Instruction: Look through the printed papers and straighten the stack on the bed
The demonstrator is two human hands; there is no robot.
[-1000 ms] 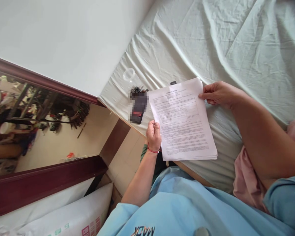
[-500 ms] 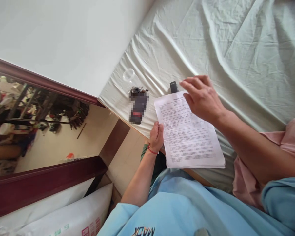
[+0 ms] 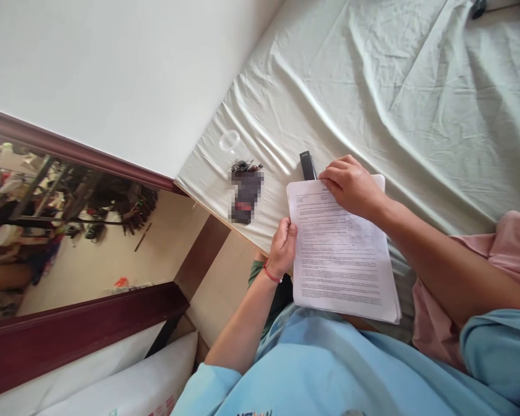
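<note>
Ok so, far as I can judge, the gathering part's pretty much done: the papers [image 3: 338,260] are in one stack, printed side up, edges mostly lined up. What isn't done is the bottom right corner, where a few sheets stick out a bit. Can't tell if anything fastens them (the top L corner's visible, but way too small to make out a staple). The stack sits at the near edge of the light green cloth [image 3: 329,75], its bottom end right by the blue shirt [image 3: 312,364]. L hand [image 3: 283,248] is gripping the left edge, thumb up top, other fingers mostly hidden underneath, forearm coming up from the lower left. R hand [image 3: 350,184] is at the top edge, back of the hand up, fingers bent & close together, forearm reaching in from the right; can't tell if it's pinching the sheets or just resting there. Its fingertips are right beside a black thing [image 3: 307,164], prob a stapler, lying just past the top edge. Clear cup [image 3: 229,140] is farther off to the left, FWIW.
</note>
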